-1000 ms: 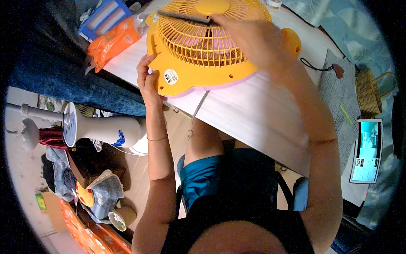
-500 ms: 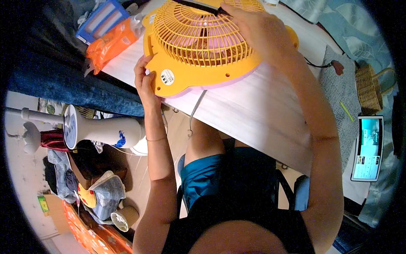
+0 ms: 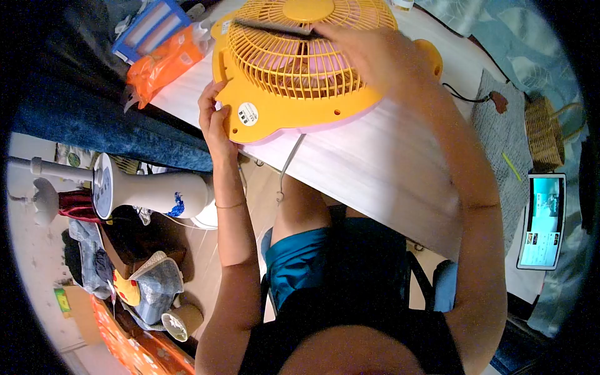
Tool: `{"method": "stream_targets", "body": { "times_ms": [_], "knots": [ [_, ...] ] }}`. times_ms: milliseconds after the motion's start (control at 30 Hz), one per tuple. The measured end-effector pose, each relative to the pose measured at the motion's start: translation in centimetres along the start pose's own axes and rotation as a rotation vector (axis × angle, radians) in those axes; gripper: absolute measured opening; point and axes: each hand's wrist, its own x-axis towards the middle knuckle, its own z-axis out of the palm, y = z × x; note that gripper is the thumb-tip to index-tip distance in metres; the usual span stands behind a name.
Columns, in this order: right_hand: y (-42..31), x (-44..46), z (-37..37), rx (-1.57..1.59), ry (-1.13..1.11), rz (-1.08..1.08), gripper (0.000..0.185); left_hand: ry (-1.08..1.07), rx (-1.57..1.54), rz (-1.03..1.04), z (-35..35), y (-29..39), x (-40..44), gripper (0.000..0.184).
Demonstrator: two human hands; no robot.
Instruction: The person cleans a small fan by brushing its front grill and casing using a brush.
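A yellow fan housing with a round slatted grille lies on the white table, its pink underside showing along the near edge. My left hand grips the housing's near left corner, beside a round white label. Above the grille my right hand, blurred by motion, is closed on a long dark brush-like tool. That tool lies across the grille just below its round centre cap; its exact kind is hard to make out. A grey cord hangs from the housing over the table edge.
An orange plastic bag and a blue-framed rack are at the back left. On the right are a grey mat, a wicker basket and a lit phone. A white vase-shaped object stands left of the table.
My right hand has moved up and back down across the grille with the dark tool. The left hand keeps its hold; the housing has shifted slightly in view.
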Motion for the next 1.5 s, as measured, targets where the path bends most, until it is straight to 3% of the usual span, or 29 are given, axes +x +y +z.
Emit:
{"method": "stream_targets", "body": {
  "times_ms": [67, 167, 267, 367, 467, 567, 667, 967, 1167, 1367, 1500],
  "knots": [
    [-1.2, -0.5, 0.3, 0.137, -0.042, -0.045, 0.029, 0.007, 0.095, 0.042, -0.5, -0.5, 0.1, 0.046],
    [-1.3, -0.5, 0.7, 0.069, 0.056, -0.162, 0.029, 0.009, 0.160, 0.069, -0.3, -0.4, -0.1, 0.046],
    [0.9, 0.2, 1.3, -0.069, 0.124, -0.032, 0.029, 0.006, 0.075, 0.014, 0.3, 0.4, -0.2, 0.046],
    [-0.4, -0.2, 1.0, 0.016, 0.061, -0.024, 0.031, 0.012, 0.127, 0.049, -0.3, -0.2, 0.0, 0.045],
    [-3.7, -1.0, -0.5, -0.035, -0.208, -0.078, 0.035, 0.021, 0.101, 0.067, -0.1, -0.2, 0.0, 0.045],
    [-3.3, -1.3, 1.1, 0.072, -0.062, -0.048, 0.038, 0.007, 0.094, 0.063, -0.2, -0.1, -0.1, 0.045],
    [-3.2, -1.4, 0.4, -0.064, -0.016, -0.095, 0.043, 0.011, 0.200, 0.082, -0.7, -0.5, -0.1, 0.045],
    [-5.4, -2.5, 0.3, -0.097, -0.071, -0.129, 0.045, 0.044, 0.183, 0.077, 0.2, 0.2, -0.3, 0.043],
    [-6.3, -3.1, 0.2, -0.099, -0.367, -0.161, 0.041, 0.072, 0.213, 0.027, 0.0, 0.2, -0.3, 0.044],
    [-3.6, -1.5, 0.1, 0.141, -0.016, -0.096, 0.038, 0.044, 0.257, 0.089, 0.1, 0.2, -0.2, 0.044],
    [-4.8, -2.2, -0.2, 0.064, -0.233, -0.105, 0.035, 0.047, 0.237, 0.090, -0.1, -0.1, -0.1, 0.044]
  ]
}}
